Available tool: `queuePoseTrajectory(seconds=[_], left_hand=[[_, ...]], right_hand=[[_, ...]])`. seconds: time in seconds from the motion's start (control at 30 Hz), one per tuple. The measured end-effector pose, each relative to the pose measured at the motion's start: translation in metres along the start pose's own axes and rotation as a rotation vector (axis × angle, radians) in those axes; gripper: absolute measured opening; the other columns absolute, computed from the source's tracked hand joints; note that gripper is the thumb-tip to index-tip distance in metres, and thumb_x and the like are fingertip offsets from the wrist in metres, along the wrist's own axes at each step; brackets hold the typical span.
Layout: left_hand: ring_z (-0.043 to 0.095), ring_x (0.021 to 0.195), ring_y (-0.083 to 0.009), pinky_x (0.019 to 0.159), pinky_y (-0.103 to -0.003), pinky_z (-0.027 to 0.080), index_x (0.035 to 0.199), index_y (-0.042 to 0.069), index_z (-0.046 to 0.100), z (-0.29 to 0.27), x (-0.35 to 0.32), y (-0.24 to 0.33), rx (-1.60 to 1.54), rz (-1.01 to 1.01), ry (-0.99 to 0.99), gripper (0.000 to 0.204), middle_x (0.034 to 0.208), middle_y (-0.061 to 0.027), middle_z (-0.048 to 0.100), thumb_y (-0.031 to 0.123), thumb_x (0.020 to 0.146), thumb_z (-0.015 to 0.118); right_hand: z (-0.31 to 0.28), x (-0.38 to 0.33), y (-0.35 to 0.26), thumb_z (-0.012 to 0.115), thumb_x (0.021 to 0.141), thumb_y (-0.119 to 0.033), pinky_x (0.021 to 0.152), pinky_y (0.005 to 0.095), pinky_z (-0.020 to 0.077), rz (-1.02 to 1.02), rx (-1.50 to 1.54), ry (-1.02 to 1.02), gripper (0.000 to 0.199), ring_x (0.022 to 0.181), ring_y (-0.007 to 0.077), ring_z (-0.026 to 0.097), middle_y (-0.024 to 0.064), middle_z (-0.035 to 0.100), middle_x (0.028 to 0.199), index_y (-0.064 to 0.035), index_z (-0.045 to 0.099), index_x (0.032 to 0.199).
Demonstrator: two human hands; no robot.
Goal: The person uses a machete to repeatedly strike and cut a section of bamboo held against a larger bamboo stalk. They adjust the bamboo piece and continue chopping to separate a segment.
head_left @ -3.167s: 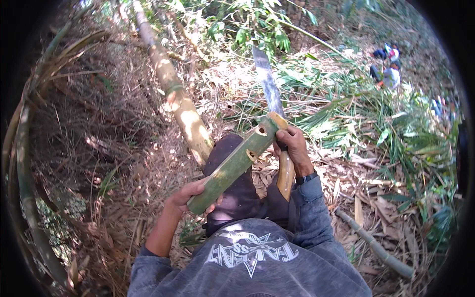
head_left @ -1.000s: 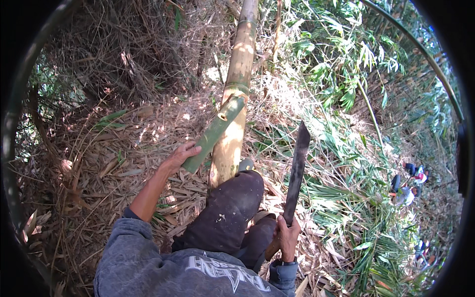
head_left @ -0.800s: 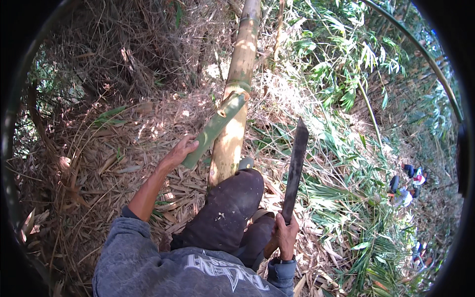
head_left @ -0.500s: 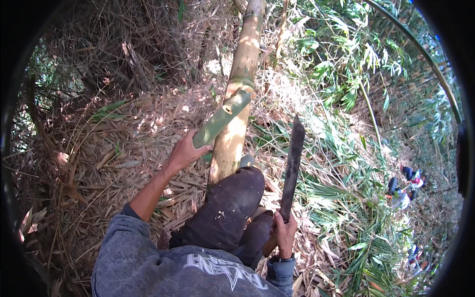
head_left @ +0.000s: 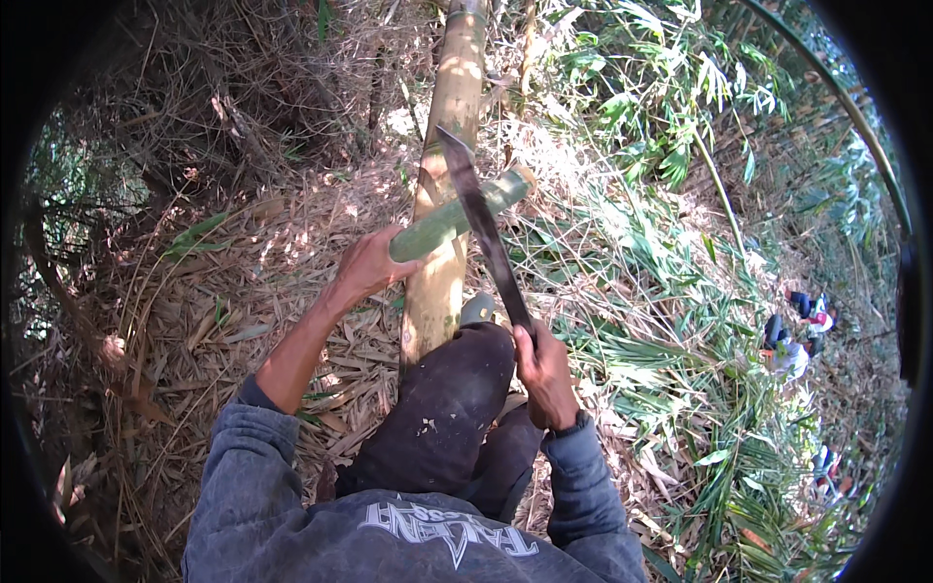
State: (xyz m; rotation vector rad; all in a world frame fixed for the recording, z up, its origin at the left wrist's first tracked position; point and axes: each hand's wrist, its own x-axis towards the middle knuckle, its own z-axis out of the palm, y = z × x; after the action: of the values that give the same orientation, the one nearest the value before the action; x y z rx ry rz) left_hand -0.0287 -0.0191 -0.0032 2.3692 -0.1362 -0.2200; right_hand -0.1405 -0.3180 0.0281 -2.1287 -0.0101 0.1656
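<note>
My left hand is closed round the near end of a short green bamboo section, which slants up to the right across a thick bamboo pole. In my right hand is the handle of a long dark machete, its thumb laid along the top. The blade points away and to the left, crossing over the green section; whether it touches the section I cannot tell. Part of the section is hidden behind the blade. The pole's near end lies beside my knee.
Dry bamboo leaves cover the ground. Cut green fronds lie to the right, and a tangle of dry twigs stands at the far left. A curved stem arches at the right. Some people are farther off.
My right hand has swung the machete up and left, from beside the pole to across the green section. The section has turned, its far end now further right with its notch no longer showing.
</note>
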Motion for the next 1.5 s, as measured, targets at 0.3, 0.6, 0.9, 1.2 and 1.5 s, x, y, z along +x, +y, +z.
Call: queuePoseTrajectory(seconds=[0.3,0.6,0.9,1.2,1.5], left_hand=[[0.068,0.093,-0.0292,0.082,-0.040,0.052,0.125,0.003,0.061,-0.006,-0.003,0.006,0.230,0.017,0.080,0.067,0.105,-0.0185,0.069,0.044,0.076,0.080],[0.066,0.069,-0.0181,0.061,-0.033,0.054,0.121,-0.001,0.062,-0.026,-0.027,-0.030,-0.428,-0.249,-0.197,0.055,0.086,-0.0087,0.067,0.043,0.089,0.069],[0.069,0.082,-0.0251,0.060,-0.032,0.058,0.132,0.001,0.050,-0.058,-0.066,-0.096,-1.323,-0.558,-0.259,0.057,0.106,-0.0177,0.066,0.039,0.093,0.064],[0.068,0.084,-0.0237,0.061,-0.034,0.059,0.133,0.002,0.048,-0.061,-0.085,-0.066,-1.288,-0.420,-0.023,0.052,0.109,-0.0148,0.065,0.033,0.093,0.061],[0.063,0.060,-0.0209,0.046,-0.029,0.054,0.119,0.006,0.056,-0.065,-0.069,-0.091,-1.363,-0.711,0.108,0.041,0.094,-0.0119,0.067,0.041,0.096,0.057]], right_hand=[[0.031,0.036,-0.011,0.057,0.098,-0.023,0.057,0.0487,0.0420,-0.054,-0.132,0.047,0.025,0.064,0.0445,0.058,0.0251,0.058,0.067,0.0016,0.055,0.093],[0.005,-0.001,0.003,0.055,0.100,-0.025,0.053,0.0366,0.0383,0.086,0.171,0.106,0.029,0.053,0.0202,0.047,0.0116,0.050,0.061,0.0034,0.061,0.104],[-0.008,-0.010,-0.006,0.057,0.100,-0.020,0.052,0.0330,0.0378,0.137,0.239,0.085,0.025,0.055,0.0139,0.046,0.0073,0.052,0.061,0.0038,0.060,0.097],[-0.001,-0.019,0.004,0.058,0.099,-0.024,0.054,0.0340,0.0396,0.172,0.228,0.071,0.031,0.057,0.0151,0.048,0.0087,0.055,0.063,0.0031,0.063,0.113],[0.002,-0.027,0.013,0.059,0.097,-0.020,0.057,0.0317,0.0421,0.189,0.317,0.105,0.026,0.060,0.0136,0.049,0.0066,0.057,0.067,0.0028,0.063,0.110]])
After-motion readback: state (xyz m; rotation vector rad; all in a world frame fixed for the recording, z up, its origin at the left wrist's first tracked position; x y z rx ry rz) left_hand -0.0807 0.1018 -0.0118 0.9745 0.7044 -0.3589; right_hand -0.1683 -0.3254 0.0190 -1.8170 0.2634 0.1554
